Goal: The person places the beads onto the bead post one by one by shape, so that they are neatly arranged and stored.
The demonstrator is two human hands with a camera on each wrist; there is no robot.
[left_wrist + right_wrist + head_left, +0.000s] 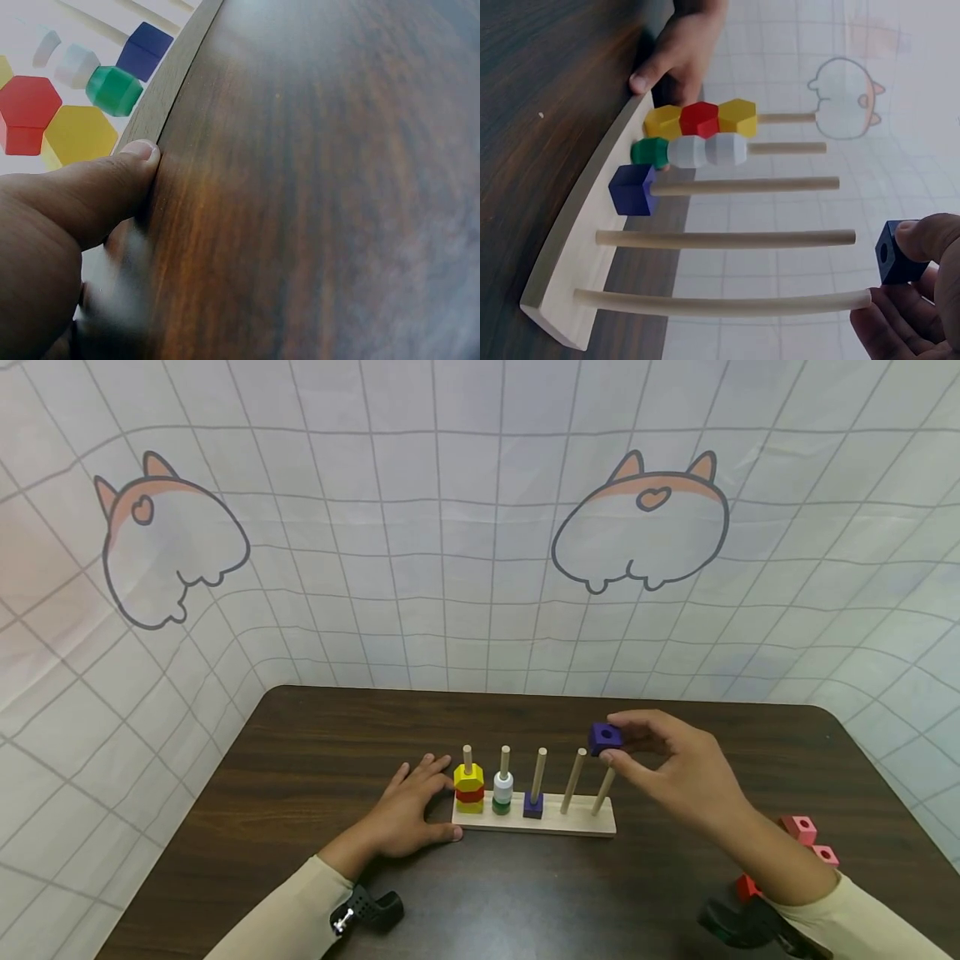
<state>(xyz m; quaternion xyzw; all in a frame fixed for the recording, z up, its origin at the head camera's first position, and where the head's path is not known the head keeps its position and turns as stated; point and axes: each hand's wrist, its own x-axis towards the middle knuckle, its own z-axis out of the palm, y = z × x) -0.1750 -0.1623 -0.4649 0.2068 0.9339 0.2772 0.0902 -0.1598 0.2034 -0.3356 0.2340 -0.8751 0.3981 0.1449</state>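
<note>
One purple cube [606, 738], bored with a hole, held in mid-air over the right part of the pegboard [536, 828], just beyond the tips of the fourth peg [727, 240] and fifth peg [727, 302]. Hole turned toward the tips, in the right wrist view nearer in line with the fourth; true alignment hard to judge. No long axis on the cube; on the pegboard, a long axis from left to right in front of the person. Right hand [675, 768] by far the nearer, extended from the pegboard's right, thumb and fingers pinched on the cube, close by the fifth peg's tip. Left hand [405, 814] at the pegboard's left end, fingers straight and spread, thumb against the front edge, no curled grip visible. On the pegboard, from the left: yellow-and-red stack [470, 796], white-and-green stack [502, 787], second purple cube [533, 807]. Beneath the pegboard, dark table [300, 735]; to its right, pink blocks [799, 829] and red block [747, 887]. Behind it, checked cloth [450, 527] with cartoon animal outlines [176, 543]. No brand, label or writing legible anywhere.
</note>
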